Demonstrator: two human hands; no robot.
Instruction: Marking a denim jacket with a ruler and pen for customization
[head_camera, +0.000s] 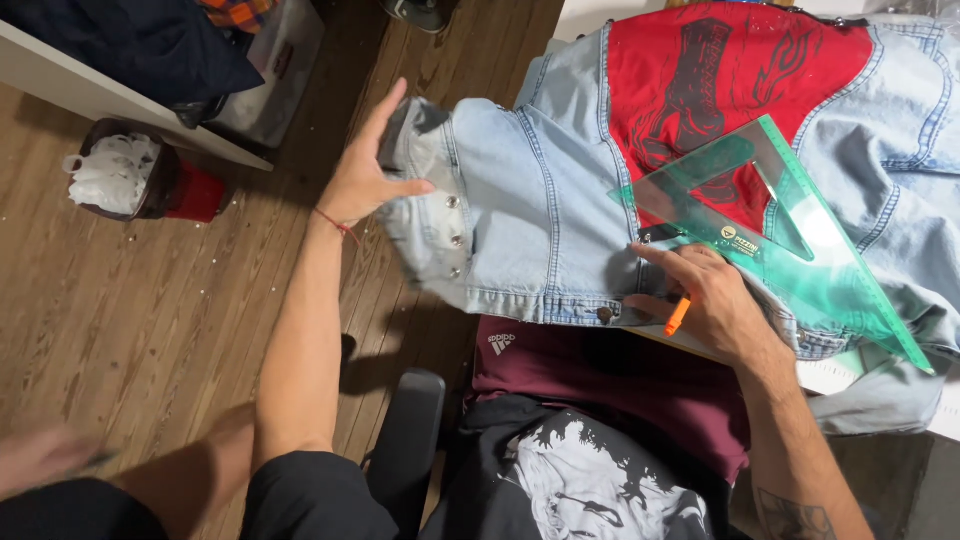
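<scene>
Denim jacket (520, 200) edge was pinched by left hand (362, 180); right hand (708, 295), gripping orange marker (677, 316), pressed green triangle (790, 230).

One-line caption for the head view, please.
Left hand grips the edge of a light denim jacket while the right hand, holding an orange marker, steadies a green set square on its red panel.

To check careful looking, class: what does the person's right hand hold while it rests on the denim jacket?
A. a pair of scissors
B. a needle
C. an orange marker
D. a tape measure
C: the right hand grips an orange marker on the denim jacket, beside the green set square.
</scene>
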